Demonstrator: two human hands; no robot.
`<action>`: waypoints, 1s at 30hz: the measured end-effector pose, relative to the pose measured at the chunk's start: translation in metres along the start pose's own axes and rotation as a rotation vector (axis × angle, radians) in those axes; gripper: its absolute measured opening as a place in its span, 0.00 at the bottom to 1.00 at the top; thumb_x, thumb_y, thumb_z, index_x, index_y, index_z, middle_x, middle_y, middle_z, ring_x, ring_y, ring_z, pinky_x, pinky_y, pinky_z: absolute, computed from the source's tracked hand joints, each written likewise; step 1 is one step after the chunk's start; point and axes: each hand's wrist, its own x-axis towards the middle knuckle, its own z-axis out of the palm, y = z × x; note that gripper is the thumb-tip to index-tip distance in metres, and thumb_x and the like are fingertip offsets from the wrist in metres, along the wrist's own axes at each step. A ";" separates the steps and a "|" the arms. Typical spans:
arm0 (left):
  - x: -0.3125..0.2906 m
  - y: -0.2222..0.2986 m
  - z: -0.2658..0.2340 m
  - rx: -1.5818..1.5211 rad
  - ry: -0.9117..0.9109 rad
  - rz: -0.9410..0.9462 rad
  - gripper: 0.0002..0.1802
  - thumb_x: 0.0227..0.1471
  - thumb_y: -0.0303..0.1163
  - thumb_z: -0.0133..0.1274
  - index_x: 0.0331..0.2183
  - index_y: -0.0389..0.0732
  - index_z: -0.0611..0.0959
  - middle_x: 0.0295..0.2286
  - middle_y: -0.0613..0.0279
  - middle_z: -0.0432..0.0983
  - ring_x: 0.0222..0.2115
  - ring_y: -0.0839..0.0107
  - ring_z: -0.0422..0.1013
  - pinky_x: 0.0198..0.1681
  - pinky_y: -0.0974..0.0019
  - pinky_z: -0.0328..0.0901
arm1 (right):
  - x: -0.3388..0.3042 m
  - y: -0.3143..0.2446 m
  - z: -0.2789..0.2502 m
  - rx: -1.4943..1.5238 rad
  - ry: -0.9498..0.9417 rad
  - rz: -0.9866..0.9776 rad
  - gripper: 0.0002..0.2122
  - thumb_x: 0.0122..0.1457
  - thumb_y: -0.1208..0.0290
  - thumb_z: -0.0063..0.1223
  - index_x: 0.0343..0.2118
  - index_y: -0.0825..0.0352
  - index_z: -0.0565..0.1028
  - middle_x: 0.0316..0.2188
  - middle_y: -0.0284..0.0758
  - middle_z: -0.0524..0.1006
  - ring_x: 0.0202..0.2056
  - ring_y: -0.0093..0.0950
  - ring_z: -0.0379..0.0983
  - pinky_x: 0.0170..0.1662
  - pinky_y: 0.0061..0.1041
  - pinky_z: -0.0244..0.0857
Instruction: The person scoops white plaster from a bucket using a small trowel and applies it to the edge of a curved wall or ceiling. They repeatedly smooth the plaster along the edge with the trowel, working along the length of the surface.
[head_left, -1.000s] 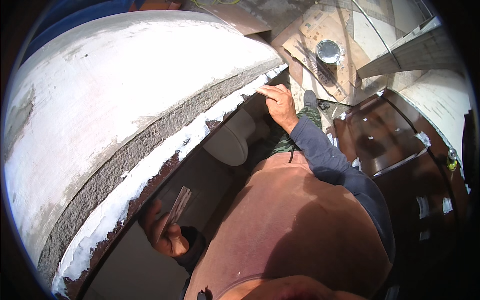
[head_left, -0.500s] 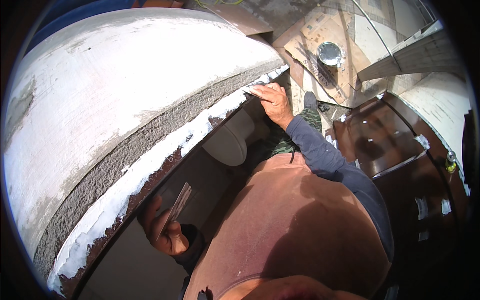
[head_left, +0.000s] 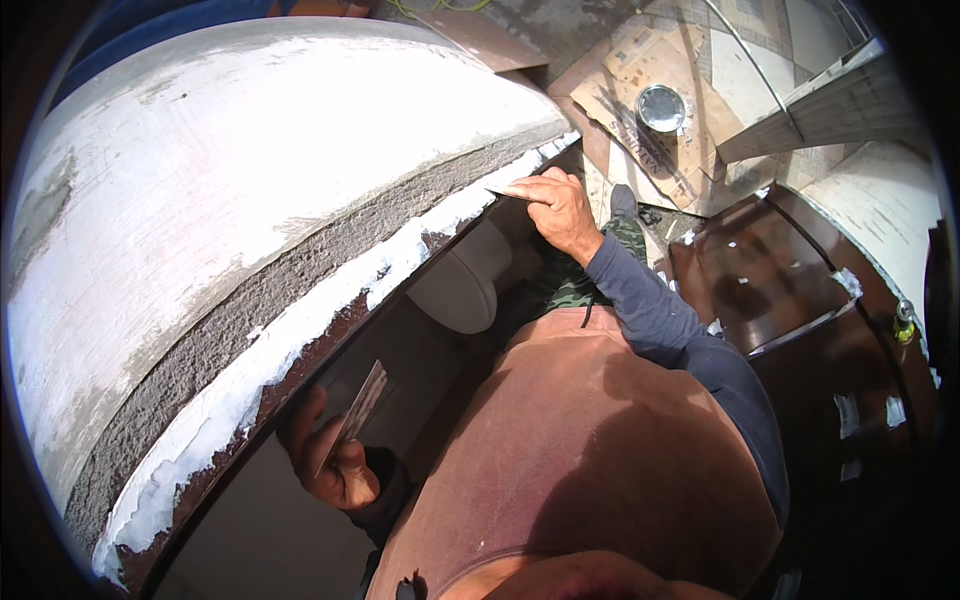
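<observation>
My right hand (head_left: 562,215) is closed on a thin flat scraper, its index finger stretched along it. The tip of this blade (head_left: 499,190) meets the outer edge of a strip of white filler (head_left: 395,255). That strip runs along a brown curved border (head_left: 335,328), beside a band of rough grey mortar (head_left: 300,250). Lower down, in the shade, my left hand (head_left: 338,470) grips a second flat scraper (head_left: 360,408), streaked with pale residue and held apart from the filler. Fingers hide much of the right scraper.
A broad whitish curved surface (head_left: 270,130) fills the left. Below the border's edge shows a white toilet (head_left: 462,290). An open round can (head_left: 660,108) stands on flattened cardboard (head_left: 620,80). To the right are a glossy brown panel (head_left: 760,270) and a small drink can (head_left: 903,322).
My right hand has shifted slightly to the right, and its index finger now lies straighter along the scraper. My left hand has stayed nearly in place, its scraper tilting a little.
</observation>
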 end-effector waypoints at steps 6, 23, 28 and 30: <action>-0.003 -0.002 0.002 -0.070 0.043 -0.004 0.19 0.63 0.45 0.53 0.43 0.36 0.80 0.47 0.40 0.76 0.49 0.50 0.73 0.52 0.53 0.66 | -0.052 0.029 -0.042 0.457 0.251 0.598 0.20 0.51 0.81 0.51 0.48 0.69 0.81 0.28 0.24 0.75 0.28 0.14 0.66 0.34 0.14 0.60; -0.036 0.029 0.036 -0.837 0.241 -0.209 0.16 0.62 0.35 0.57 0.44 0.32 0.81 0.39 0.53 0.80 0.36 0.71 0.73 0.39 0.67 0.68 | -0.072 -0.102 -0.095 0.882 0.136 -0.042 0.18 0.64 0.76 0.54 0.56 0.73 0.72 0.49 0.41 0.79 0.50 0.34 0.74 0.57 0.36 0.65; -0.040 0.053 0.068 -1.248 0.580 -0.327 0.20 0.65 0.30 0.48 0.55 0.32 0.72 0.46 0.49 0.77 0.45 0.62 0.76 0.52 0.58 0.70 | -0.072 -0.200 -0.110 0.448 -0.062 -0.862 0.18 0.53 0.72 0.62 0.48 0.55 0.80 0.51 0.37 0.77 0.46 0.35 0.70 0.54 0.41 0.62; -0.040 0.056 0.064 -1.459 0.551 -0.398 0.21 0.65 0.30 0.47 0.56 0.32 0.71 0.47 0.47 0.77 0.45 0.60 0.77 0.52 0.56 0.72 | -0.071 -0.227 -0.107 0.247 -0.110 -1.007 0.19 0.51 0.70 0.63 0.48 0.50 0.80 0.52 0.31 0.76 0.47 0.33 0.68 0.56 0.44 0.60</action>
